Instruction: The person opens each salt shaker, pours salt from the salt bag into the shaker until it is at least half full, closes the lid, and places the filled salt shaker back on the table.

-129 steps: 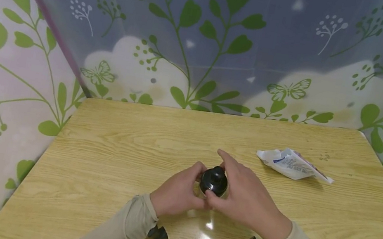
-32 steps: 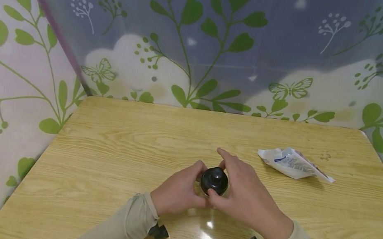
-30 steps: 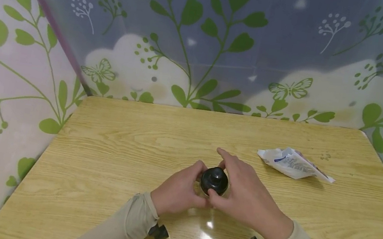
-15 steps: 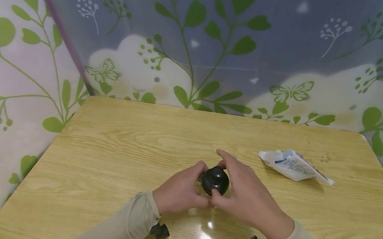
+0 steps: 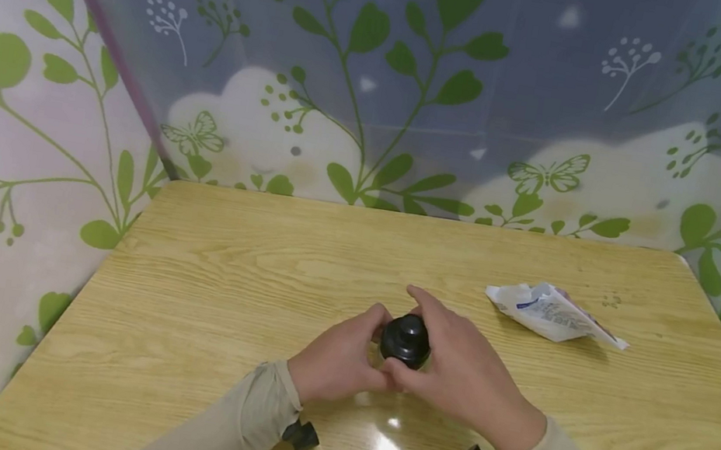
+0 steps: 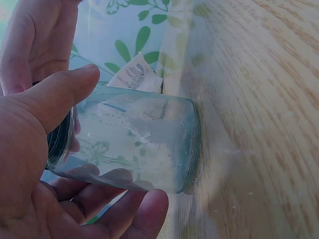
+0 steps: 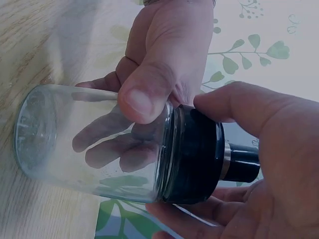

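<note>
Far from the desk's (image 5: 234,260) back edge, my left hand (image 5: 341,354) grips a jar (image 6: 134,142), plainly glass only in wrist views; my right hand (image 5: 466,374), its lid (image 7: 194,157).

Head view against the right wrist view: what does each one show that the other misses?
Only the head view shows the white packet lying on the wooden table, and the purple strip running down the corner of the leaf-patterned wall.

Only the right wrist view shows fingers of the left grip seen through the clear jar, and the shiny ring under the knob.

Both show the black lid with its knob, both grips, including the right grip, the table and the wall.
</note>
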A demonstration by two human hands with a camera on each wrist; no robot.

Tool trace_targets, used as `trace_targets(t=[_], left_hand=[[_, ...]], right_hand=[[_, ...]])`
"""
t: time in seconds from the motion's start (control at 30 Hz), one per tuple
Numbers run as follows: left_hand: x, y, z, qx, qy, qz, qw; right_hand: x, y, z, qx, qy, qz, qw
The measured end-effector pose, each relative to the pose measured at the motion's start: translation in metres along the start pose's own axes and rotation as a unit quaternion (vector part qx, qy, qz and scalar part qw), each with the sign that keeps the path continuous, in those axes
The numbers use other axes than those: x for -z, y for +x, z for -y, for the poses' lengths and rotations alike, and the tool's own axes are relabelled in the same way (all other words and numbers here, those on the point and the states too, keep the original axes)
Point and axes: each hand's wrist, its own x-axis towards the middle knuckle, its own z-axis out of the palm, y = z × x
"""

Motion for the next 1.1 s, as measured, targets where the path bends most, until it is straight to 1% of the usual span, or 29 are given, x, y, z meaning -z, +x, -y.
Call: trace_targets(t=[0.33, 0.6, 0.77, 0.87, 0.93, 1.0, 1.1], left_hand=[[-0.001, 0.002, 0.002, -0.008, 0.008, 0.001, 0.9999], [-0.001, 0.001, 0.002, -0.001, 0.01, 0.0, 1.0], [-0.001, 0.0, 0.002, 0.002, 0.003, 0.001, 1.0], [-0.002, -0.001, 0.001, 0.004, 0.003, 0.001, 1.0], [-0.002, -0.002, 0.001, 0.006, 0.006, 0.001, 1.0], [-0.002, -0.002, 0.0, 0.006, 0.009, 0.002, 0.9999], [-0.002, -0.001, -0.002, 0.01, 0.015, 0.003, 0.9998]], right_hand=[[0.001, -0.002, -0.001, 0.024, 0.008, 0.003, 1.0], [0.003, -0.002, 0.0, 0.021, 0.018, -0.008, 1.0], [0.012, -0.006, 0.003, 0.009, 0.043, -0.029, 0.999], [0.022, -0.014, 0.002, 0.007, 0.045, -0.055, 0.997], [0.029, -0.022, -0.004, 0.014, 0.023, -0.069, 0.997], [0.036, -0.032, -0.014, 0.028, -0.022, -0.079, 0.996], [0.043, -0.05, -0.035, 0.035, -0.09, -0.074, 0.993]])
